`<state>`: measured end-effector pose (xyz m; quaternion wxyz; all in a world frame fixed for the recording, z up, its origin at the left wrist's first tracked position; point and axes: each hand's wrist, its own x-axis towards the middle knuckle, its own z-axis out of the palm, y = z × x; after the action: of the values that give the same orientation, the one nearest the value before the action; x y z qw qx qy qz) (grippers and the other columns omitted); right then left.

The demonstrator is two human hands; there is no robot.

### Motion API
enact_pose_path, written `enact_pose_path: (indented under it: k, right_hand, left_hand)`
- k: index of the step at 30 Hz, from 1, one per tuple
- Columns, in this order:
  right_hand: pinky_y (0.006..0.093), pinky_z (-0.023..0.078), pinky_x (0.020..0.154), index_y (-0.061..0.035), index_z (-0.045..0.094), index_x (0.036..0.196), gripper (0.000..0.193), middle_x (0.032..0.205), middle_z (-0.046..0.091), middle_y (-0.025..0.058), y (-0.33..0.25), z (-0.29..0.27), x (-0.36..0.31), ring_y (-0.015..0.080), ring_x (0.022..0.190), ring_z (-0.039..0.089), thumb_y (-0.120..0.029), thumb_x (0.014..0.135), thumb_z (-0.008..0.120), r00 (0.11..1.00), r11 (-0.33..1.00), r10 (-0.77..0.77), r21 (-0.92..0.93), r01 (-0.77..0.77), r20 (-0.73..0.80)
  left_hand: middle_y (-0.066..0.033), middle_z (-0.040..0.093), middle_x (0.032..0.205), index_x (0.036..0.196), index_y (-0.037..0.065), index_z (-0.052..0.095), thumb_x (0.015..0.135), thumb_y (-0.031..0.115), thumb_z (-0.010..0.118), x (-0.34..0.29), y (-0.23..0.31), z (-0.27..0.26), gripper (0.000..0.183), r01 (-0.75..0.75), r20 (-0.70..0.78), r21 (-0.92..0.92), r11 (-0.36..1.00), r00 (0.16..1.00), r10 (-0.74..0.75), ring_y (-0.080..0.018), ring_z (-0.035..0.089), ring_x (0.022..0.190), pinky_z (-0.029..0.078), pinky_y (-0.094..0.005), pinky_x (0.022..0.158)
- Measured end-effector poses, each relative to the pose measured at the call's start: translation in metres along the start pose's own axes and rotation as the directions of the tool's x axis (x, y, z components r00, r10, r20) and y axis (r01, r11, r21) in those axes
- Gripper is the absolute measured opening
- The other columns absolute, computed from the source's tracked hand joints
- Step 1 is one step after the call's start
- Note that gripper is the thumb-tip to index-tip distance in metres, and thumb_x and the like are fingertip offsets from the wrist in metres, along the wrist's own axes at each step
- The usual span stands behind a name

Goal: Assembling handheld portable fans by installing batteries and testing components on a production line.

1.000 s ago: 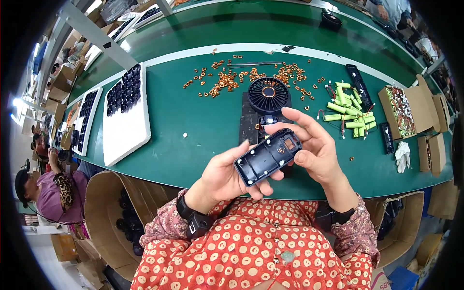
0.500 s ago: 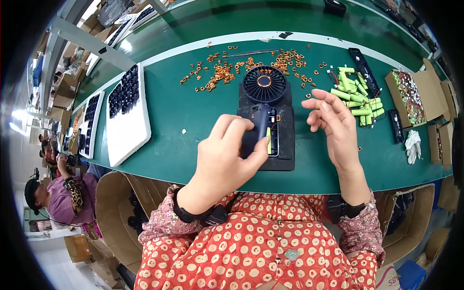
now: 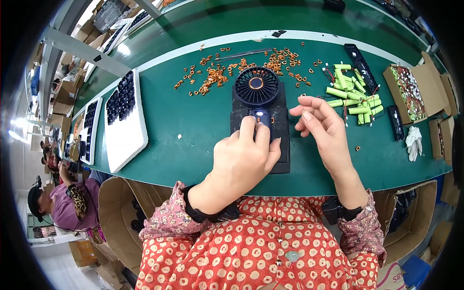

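Note:
A dark blue handheld fan [image 3: 256,87] lies face up on a black pad [image 3: 282,157], its round grille away from me and its handle pointing toward me. My left hand [image 3: 241,152] has its fingers closed on the handle cover, which now lies along the handle. Most of that cover is hidden beneath the hand. A small white light glows on the handle just under the grille. To the right of the fan, my right hand [image 3: 323,126] hovers with loosely curled fingers apart and nothing in them.
Orange rings [image 3: 215,77] are scattered beyond the fan, near a thin metal rod [image 3: 244,54]. Green battery cells [image 3: 355,94] with wires are piled right, by an open carton [image 3: 411,92] and a white glove [image 3: 413,143]. White foam trays [image 3: 126,140] of black parts stand left.
My left hand has brought the tilted cover down onto the handle, hiding the green cell inside. The white light now shows. My right hand has shifted slightly left.

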<state>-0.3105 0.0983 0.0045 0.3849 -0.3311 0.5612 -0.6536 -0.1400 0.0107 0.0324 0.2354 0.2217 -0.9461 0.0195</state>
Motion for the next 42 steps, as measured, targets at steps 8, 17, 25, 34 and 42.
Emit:
enact_pose_path:
  k: [8,17,25,34,42]
  right_hand:
    - [0.0325,0.05,0.079,-0.0035,0.072,0.099,0.018,0.103,0.063,0.0089,0.005,0.008,0.016,0.0219,0.094,0.061,-0.018,0.09,0.065,0.941,0.747,-0.312,-0.578,0.328,0.13]
    - [0.0392,0.046,0.087,-0.0038,0.073,0.09,0.036,0.099,0.06,0.0103,0.008,0.024,0.037,0.0281,0.101,0.055,-0.039,0.082,0.072,0.937,0.488,-0.265,-0.807,0.334,0.227]
    - [0.0397,0.045,0.086,0.0006,0.072,0.095,0.032,0.1,0.057,0.013,0.009,0.031,0.033,0.0291,0.1,0.053,-0.029,0.083,0.072,0.891,0.543,-0.364,-0.715,0.44,0.271]
    - [0.0336,0.051,0.079,0.0024,0.062,0.113,0.037,0.104,0.058,0.013,-0.007,0.039,0.02,0.0241,0.087,0.061,-0.013,0.081,0.075,0.846,0.716,-0.434,-0.452,0.532,0.309]
    - [0.0342,0.051,0.077,-0.0007,0.058,0.115,0.048,0.099,0.062,0.012,-0.009,0.036,0.023,0.0243,0.087,0.062,-0.023,0.078,0.08,0.888,0.829,-0.268,-0.381,0.41,0.373]
  left_hand:
    - [-0.0084,0.061,0.096,0.106,0.0,0.067,0.077,0.019,0.075,-0.008,-0.013,-0.008,0.036,-0.099,0.04,-0.067,0.993,0.994,0.102,-0.0207,0.065,0.077,0.051,-0.0307,0.063]
    - [-0.0079,0.06,0.102,0.104,0.0,0.065,0.076,0.022,0.076,-0.01,-0.044,0.01,0.037,-0.119,-0.154,-0.204,0.972,0.984,0.088,-0.0228,0.058,0.092,0.043,-0.0366,0.082]
    - [-0.0195,0.054,0.13,0.13,-0.004,0.055,0.075,0.042,0.079,-0.004,-0.071,0.022,0.076,0.198,0.172,-0.446,0.873,0.976,-0.134,-0.0356,0.047,0.127,0.027,-0.0466,0.114]
    - [-0.0076,0.066,0.101,0.128,-0.004,0.054,0.087,0.019,0.073,-0.014,-0.063,0.024,0.052,0.264,0.159,-0.915,0.305,0.931,-0.33,-0.0148,0.061,0.096,0.047,-0.0316,0.092]
    - [-0.0085,0.064,0.099,0.109,-0.001,0.062,0.092,0.018,0.066,-0.009,-0.061,0.019,0.026,0.259,0.196,-0.946,0.196,0.937,-0.29,-0.0145,0.057,0.096,0.045,-0.0313,0.088]
